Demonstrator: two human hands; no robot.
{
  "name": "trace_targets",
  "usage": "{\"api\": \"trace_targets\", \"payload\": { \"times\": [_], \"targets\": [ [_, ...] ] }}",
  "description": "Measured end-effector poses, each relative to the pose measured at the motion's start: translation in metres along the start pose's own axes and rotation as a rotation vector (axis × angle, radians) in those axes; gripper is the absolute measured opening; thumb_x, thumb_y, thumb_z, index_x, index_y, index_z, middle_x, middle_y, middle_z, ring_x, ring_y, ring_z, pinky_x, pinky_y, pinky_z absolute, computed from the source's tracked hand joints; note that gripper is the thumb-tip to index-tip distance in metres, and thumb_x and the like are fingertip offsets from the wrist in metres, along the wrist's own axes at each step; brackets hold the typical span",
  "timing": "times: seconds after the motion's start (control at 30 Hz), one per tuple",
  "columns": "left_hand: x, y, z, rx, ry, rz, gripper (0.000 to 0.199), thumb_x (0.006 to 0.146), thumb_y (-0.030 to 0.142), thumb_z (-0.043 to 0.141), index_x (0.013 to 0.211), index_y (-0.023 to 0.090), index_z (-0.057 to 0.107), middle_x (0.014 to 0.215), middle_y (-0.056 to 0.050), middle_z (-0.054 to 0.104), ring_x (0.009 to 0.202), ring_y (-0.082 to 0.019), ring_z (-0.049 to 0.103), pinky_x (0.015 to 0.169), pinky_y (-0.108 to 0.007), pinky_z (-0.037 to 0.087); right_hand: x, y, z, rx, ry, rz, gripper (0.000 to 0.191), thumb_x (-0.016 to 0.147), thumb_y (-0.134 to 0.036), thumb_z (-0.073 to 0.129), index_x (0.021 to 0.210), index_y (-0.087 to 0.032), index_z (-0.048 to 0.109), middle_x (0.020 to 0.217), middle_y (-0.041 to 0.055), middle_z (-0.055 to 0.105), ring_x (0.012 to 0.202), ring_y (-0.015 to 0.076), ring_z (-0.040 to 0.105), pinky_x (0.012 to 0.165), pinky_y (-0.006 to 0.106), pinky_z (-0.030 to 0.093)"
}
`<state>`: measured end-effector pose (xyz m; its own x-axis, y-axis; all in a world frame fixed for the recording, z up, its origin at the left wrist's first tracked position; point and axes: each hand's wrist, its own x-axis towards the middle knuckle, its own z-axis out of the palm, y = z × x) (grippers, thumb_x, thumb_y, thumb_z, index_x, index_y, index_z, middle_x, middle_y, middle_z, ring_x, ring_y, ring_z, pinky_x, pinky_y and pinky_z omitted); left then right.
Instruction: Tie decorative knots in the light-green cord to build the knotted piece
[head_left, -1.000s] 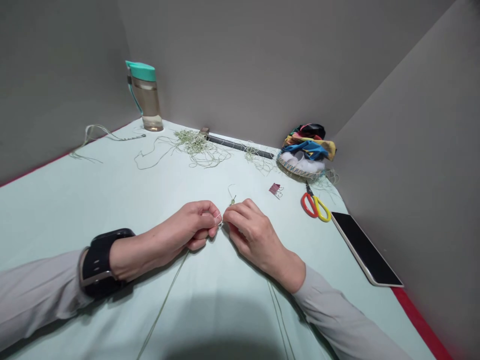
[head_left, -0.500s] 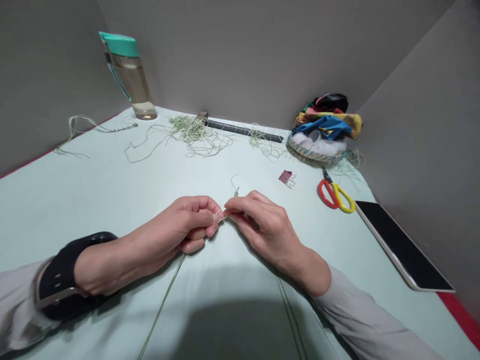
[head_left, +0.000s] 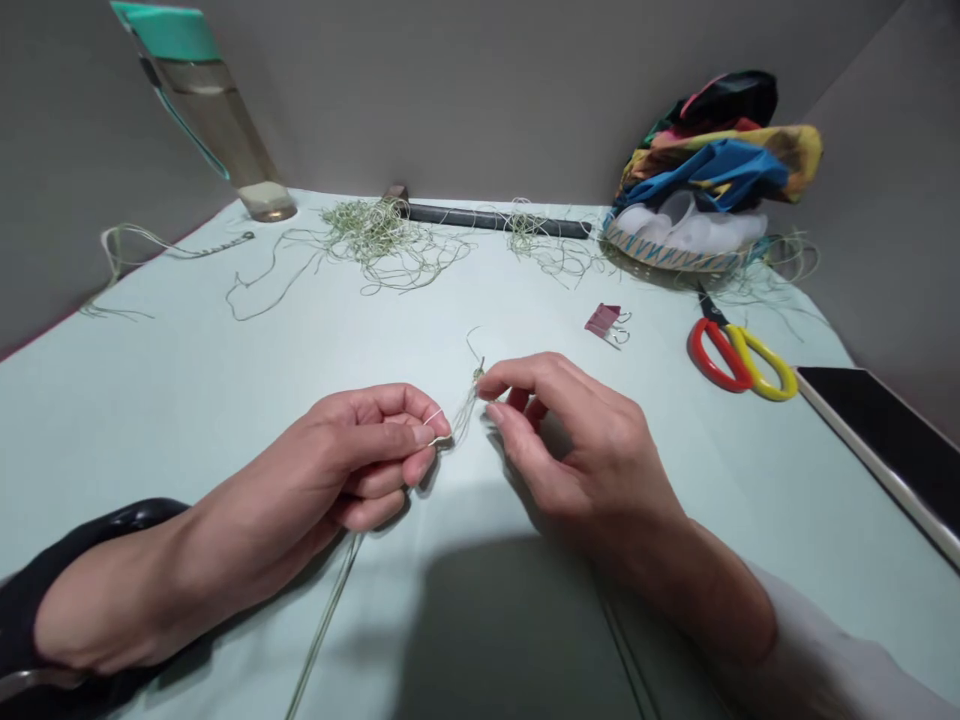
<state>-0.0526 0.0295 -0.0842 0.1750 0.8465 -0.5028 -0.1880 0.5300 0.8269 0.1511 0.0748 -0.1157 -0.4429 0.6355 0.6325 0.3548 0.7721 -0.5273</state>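
Thin pale green cords [head_left: 466, 405] run from a small knotted end near the middle of the table. My left hand [head_left: 375, 450] pinches one of them between thumb and forefinger. Longer strands [head_left: 324, 625] come out below that hand toward the near edge. Just right of the knotted end is my right hand [head_left: 577, 440], its thumb and forefinger apart with no cord visibly pinched. More strands [head_left: 626, 650] pass beneath the right forearm.
Tangled thread [head_left: 375, 235] lies by a dark-handled hammer [head_left: 495, 218]. A bottle [head_left: 225, 130] stands back left. On the right are a basket [head_left: 675, 252] of cloth, a maroon clip [head_left: 604, 320], scissors [head_left: 739, 360] and a tablet [head_left: 885, 440].
My right hand has moved away from my left, and its thumb and forefinger have parted. The cords between the hands are now more exposed. The view has come closer to the table.
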Motion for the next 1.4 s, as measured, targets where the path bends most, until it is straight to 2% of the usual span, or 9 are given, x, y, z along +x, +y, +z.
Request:
{"api": "trace_targets", "payload": {
  "times": [0.1,0.23,0.57,0.83,0.93,1.03,1.1,1.23,1.4],
  "targets": [
    [0.0003,0.0006,-0.0006,0.014,0.002,-0.007,0.005,0.084,0.019,0.071,0.082,0.015,0.074,0.06,0.003,0.052,0.047,-0.004,0.026,0.04,-0.014,0.027,0.0001,-0.0013,-0.0016,-0.035,-0.016,0.039,0.017,0.098,-0.006,0.06,0.092,-0.019,0.068,0.083,0.0002,0.07,0.074,0.0136,0.064,0.071,0.028,0.053],
    [0.0,0.002,-0.0001,0.033,0.02,-0.024,0.006,0.081,0.021,0.073,0.079,0.015,0.074,0.054,0.004,0.045,0.044,-0.004,0.027,0.038,-0.015,0.027,-0.0012,-0.0019,-0.0003,-0.048,-0.057,0.044,0.016,0.096,-0.007,0.063,0.089,-0.019,0.071,0.081,-0.0002,0.072,0.074,0.0136,0.066,0.068,0.028,0.052],
    [0.0002,0.0012,0.0013,0.04,0.037,-0.064,0.012,0.077,0.024,0.076,0.071,0.014,0.072,0.06,0.001,0.051,0.043,-0.002,0.027,0.038,-0.016,0.024,-0.0049,-0.0015,0.0029,-0.012,-0.237,-0.016,0.013,0.096,-0.01,0.062,0.099,-0.021,0.068,0.088,0.0037,0.073,0.085,0.0211,0.064,0.074,0.036,0.054],
    [-0.0006,-0.001,0.0003,0.097,-0.012,-0.027,0.019,0.082,0.031,0.078,0.074,0.015,0.071,0.06,0.003,0.055,0.042,-0.001,0.03,0.044,-0.02,0.02,-0.006,-0.0051,0.0063,-0.064,-0.204,-0.008,0.009,0.102,-0.015,0.062,0.096,-0.02,0.067,0.089,0.0049,0.072,0.084,0.0207,0.064,0.076,0.035,0.053],
    [-0.0008,-0.001,0.0016,0.134,0.001,-0.014,0.017,0.083,0.03,0.074,0.074,0.017,0.07,0.056,0.005,0.052,0.042,-0.002,0.03,0.046,-0.022,0.02,-0.005,-0.0049,0.0058,-0.063,-0.154,0.004,0.014,0.1,-0.01,0.059,0.094,-0.019,0.068,0.086,0.004,0.071,0.083,0.0191,0.065,0.075,0.033,0.052],
    [-0.0008,-0.0004,0.0025,0.152,0.019,-0.002,0.015,0.083,0.028,0.073,0.074,0.018,0.068,0.059,0.004,0.055,0.042,-0.003,0.03,0.046,-0.023,0.02,-0.0042,-0.0047,0.0053,-0.071,-0.117,-0.005,0.017,0.097,-0.005,0.058,0.095,-0.018,0.07,0.086,0.0034,0.07,0.083,0.0181,0.064,0.075,0.031,0.052],
    [-0.001,0.0,0.0032,0.144,0.021,0.003,0.017,0.085,0.029,0.073,0.073,0.019,0.066,0.057,0.005,0.054,0.043,-0.004,0.03,0.045,-0.023,0.021,-0.0041,-0.0052,0.0054,-0.059,-0.128,-0.02,0.019,0.096,-0.003,0.059,0.097,-0.018,0.071,0.087,0.0031,0.07,0.085,0.018,0.063,0.076,0.031,0.052],
    [-0.0014,0.0002,0.0047,0.121,0.024,-0.003,0.02,0.085,0.029,0.072,0.071,0.021,0.061,0.044,0.008,0.041,0.041,-0.007,0.027,0.043,-0.022,0.022,-0.005,-0.0058,0.0063,-0.043,-0.172,-0.045,0.024,0.095,0.0,0.059,0.103,-0.017,0.073,0.089,0.004,0.069,0.085,0.0187,0.061,0.075,0.032,0.052],
    [-0.0003,0.0013,0.0056,0.139,0.021,0.006,0.018,0.081,0.027,0.073,0.071,0.02,0.061,0.052,0.007,0.049,0.04,-0.004,0.029,0.042,-0.02,0.022,-0.0046,-0.0051,0.0073,-0.067,-0.22,-0.045,0.018,0.096,-0.003,0.061,0.089,-0.015,0.072,0.087,0.0046,0.066,0.083,0.0184,0.058,0.075,0.032,0.05]
  ]
}}
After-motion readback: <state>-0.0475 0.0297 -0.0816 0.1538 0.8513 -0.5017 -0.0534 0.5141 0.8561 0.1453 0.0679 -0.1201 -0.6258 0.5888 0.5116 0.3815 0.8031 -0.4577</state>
